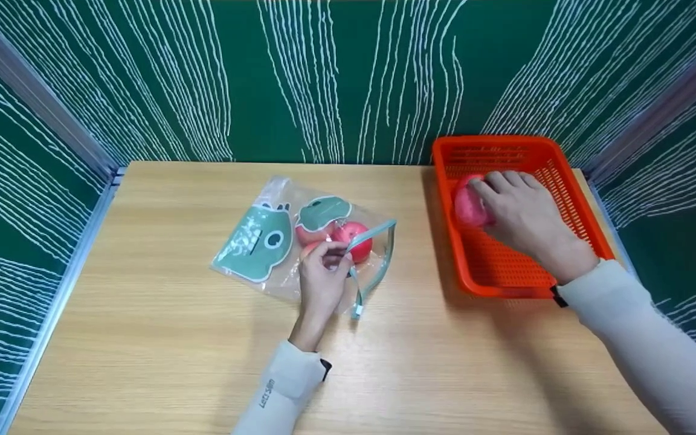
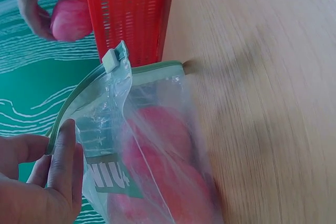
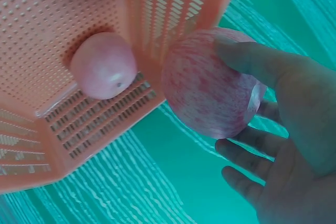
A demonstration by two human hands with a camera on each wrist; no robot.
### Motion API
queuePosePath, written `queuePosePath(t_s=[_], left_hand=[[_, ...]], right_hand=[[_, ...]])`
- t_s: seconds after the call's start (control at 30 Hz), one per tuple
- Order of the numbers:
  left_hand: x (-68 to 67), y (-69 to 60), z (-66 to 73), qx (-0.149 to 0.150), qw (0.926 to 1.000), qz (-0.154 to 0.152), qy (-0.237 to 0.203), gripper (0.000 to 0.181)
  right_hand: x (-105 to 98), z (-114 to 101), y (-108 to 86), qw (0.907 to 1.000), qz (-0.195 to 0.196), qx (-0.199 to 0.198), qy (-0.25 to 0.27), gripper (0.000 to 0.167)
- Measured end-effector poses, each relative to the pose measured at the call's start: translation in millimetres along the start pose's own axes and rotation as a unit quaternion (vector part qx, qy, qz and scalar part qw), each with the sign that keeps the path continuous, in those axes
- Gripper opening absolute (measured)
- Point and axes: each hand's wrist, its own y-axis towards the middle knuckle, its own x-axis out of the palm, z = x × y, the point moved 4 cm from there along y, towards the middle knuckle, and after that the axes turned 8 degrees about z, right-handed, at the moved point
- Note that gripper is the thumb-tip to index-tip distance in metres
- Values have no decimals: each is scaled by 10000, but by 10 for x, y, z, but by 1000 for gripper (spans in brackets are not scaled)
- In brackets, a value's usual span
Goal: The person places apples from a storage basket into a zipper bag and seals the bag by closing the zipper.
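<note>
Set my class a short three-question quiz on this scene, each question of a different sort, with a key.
1. Fill in: The edge of the clear bag is held by the ____ hand.
2. True or false: The bag is zipped fully shut.
3. Besides the apple in the right hand, how many fruits show in the basket in the right wrist view?

Key: 1. left; 2. false, it is open; 3. one.

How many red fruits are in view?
5 visible: three fruits in the clear bag, one fruit in the right hand, another fruit in the basket; others may be hidden.
</note>
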Motion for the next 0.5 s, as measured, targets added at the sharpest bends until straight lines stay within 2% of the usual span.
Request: queuePosePath(t_s=[0.3, 0.5], left_hand=[[-1, 5, 3, -105, 9999, -2, 127, 20], [-4, 7, 13, -83, 9999, 24, 77, 20]], right_hand=[[-19, -222, 34, 9994, 196, -200, 210, 95], [15, -363, 31, 9994, 158, -220, 211, 98]])
